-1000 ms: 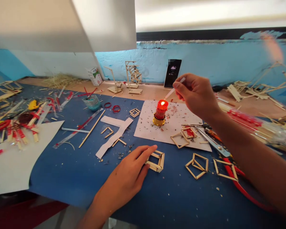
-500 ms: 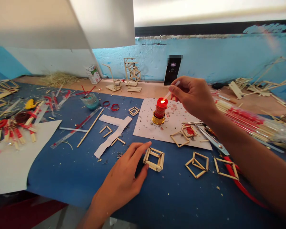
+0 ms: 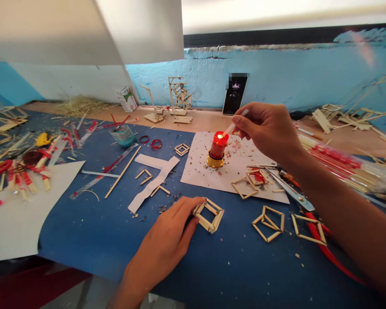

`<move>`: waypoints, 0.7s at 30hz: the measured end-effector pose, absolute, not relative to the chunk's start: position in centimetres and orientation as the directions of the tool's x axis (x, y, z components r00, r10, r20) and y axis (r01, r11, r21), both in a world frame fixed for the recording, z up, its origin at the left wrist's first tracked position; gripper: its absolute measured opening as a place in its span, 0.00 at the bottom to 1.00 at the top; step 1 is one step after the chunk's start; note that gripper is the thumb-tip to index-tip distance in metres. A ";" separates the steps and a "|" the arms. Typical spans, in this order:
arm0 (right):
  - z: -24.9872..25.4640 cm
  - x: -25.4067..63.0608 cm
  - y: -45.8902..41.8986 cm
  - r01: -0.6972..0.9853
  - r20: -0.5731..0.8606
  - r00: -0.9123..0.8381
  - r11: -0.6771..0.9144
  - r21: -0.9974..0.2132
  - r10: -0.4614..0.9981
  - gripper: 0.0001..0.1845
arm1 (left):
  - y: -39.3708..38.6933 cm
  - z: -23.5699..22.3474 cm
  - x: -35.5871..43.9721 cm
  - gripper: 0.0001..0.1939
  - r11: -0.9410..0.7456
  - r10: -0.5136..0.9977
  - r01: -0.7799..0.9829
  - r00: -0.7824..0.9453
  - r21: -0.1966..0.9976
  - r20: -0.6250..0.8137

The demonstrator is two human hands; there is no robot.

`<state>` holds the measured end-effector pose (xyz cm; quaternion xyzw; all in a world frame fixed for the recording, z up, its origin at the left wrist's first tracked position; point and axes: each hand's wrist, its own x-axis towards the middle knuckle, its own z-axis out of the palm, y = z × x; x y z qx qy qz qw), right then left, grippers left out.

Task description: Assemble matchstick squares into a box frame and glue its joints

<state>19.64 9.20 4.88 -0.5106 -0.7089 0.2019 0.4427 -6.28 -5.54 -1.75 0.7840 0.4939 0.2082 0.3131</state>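
Observation:
My right hand (image 3: 263, 126) pinches a thin, whitish translucent glue stick (image 3: 236, 123) and holds its lower tip at the flame of a red candle (image 3: 219, 146). The candle stands in a gold-coloured base on a white paper sheet (image 3: 196, 171). Lower down, my left hand (image 3: 169, 238) grips the left corner of a small box-like frame of wooden sticks (image 3: 217, 221) between thumb and fingers. This frame rests on the blue table cover. Several flat stick frames lie about, among them a five-sided frame (image 3: 268, 223) and a four-sided frame (image 3: 309, 228).
Scissors (image 3: 292, 191) with red handles lie under my right forearm. Packs of sticks (image 3: 337, 161) are at the right. At the left are a jar of blue stuff (image 3: 124, 136), paper strips (image 3: 154, 182) and loose sticks. A phone (image 3: 235, 95) leans against the wall.
My left thumb and fingers have closed on the corner of the box-like frame, which has turned slightly. The glue stick stays at the candle flame.

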 end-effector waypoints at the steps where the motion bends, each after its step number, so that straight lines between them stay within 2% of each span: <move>1: 4.9 19.6 9.2 0.540 0.425 -0.088 0.401 -0.740 0.901 0.06 | -5.5 -1.7 -6.3 0.21 -0.319 0.901 0.644 0.433 0.696 0.013; 13: 4.8 19.8 9.0 0.533 0.431 -0.093 0.410 -0.740 0.898 0.06 | -5.6 -1.5 -6.0 0.26 -0.332 0.875 0.647 0.484 0.687 -0.033; 21: 4.5 19.7 9.0 0.520 0.468 -0.059 0.427 -0.740 0.882 0.06 | -5.7 -1.4 -6.1 0.26 -0.327 0.874 0.655 0.483 0.681 -0.045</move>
